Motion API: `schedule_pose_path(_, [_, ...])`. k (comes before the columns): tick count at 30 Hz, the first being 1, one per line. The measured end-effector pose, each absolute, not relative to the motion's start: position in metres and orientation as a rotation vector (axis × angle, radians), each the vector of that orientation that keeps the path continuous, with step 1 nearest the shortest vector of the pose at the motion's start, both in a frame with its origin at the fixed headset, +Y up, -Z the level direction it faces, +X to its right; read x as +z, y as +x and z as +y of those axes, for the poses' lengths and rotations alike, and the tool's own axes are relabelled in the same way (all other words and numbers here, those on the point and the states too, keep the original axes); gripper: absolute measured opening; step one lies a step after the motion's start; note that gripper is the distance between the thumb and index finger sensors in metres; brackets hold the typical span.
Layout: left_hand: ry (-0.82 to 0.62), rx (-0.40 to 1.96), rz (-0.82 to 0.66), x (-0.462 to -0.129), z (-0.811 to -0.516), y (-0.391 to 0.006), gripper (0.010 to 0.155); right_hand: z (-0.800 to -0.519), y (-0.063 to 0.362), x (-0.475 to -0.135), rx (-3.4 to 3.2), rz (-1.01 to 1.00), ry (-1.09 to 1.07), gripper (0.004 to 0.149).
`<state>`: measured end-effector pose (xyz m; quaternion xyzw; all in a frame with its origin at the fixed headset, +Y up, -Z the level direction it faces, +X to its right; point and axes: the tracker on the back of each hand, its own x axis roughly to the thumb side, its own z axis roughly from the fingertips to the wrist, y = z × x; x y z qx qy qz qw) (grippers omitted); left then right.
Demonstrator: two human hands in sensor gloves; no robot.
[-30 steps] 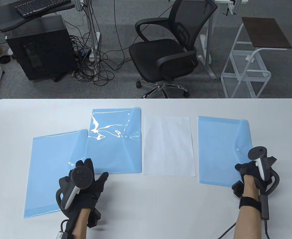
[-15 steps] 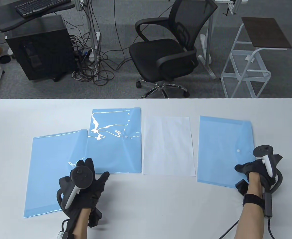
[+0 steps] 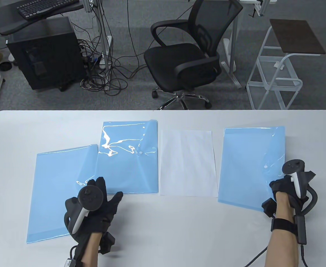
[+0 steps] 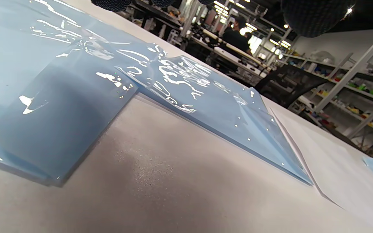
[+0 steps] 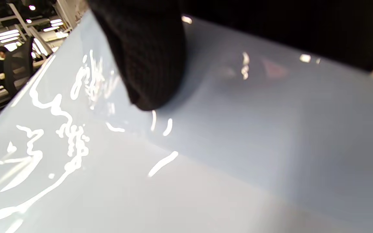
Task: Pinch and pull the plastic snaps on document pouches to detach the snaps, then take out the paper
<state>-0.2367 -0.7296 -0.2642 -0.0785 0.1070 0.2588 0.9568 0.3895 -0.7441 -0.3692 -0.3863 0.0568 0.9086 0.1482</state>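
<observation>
Three blue document pouches lie on the white table (image 3: 179, 230). My left hand (image 3: 100, 192) rests with straight, spread fingers where the left pouch (image 3: 54, 189) meets the near edge of the middle pouch (image 3: 126, 167). The middle pouch's white snap (image 3: 141, 152) shows. A white paper sheet (image 3: 188, 162) lies flat between the middle and right pouches. My right hand (image 3: 276, 185) pinches the right pouch (image 3: 249, 161) at its near right edge, below its snap (image 3: 265, 166). In the right wrist view a gloved finger (image 5: 147, 64) presses on the glossy pouch (image 5: 206, 155).
Beyond the table's far edge stand a black office chair (image 3: 190, 55), a white side cart (image 3: 279, 69) and a computer tower (image 3: 43, 52) with cables. The left wrist view shows the left pouch (image 4: 53, 113), the middle pouch (image 4: 212, 110) and the paper (image 4: 335, 174).
My right hand has shifted right and slightly nearer, swinging the right pouch with it so its far edge moved right and its near corner lifted. The left hand has barely moved.
</observation>
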Motion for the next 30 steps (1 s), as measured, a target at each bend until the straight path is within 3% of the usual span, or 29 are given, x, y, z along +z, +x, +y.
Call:
schedule_pose_path(9, [-0.147, 0.556, 0.202, -0.259, -0.727, -0.235, 0.089, -0.677, 0.345, -0.351, 2.794, -0.191, -0.976, 0.036])
schedule_pose_path(18, [-0.132, 0.577, 0.199, -0.254, -0.724, -0.237, 0.089, -0.6, 0.303, -0.305, 2.759, -0.659, -0.746, 0.038])
schedule_pose_path(25, [-0.129, 0.588, 0.197, -0.252, -0.725, -0.238, 0.089, -0.573, 0.273, -0.264, 2.591, -0.823, -0.514, 0.039])
schedule_pose_path(30, [-0.13, 0.591, 0.195, -0.251, -0.724, -0.238, 0.089, -0.574, 0.253, -0.243, 2.416, -0.809, -0.344, 0.039])
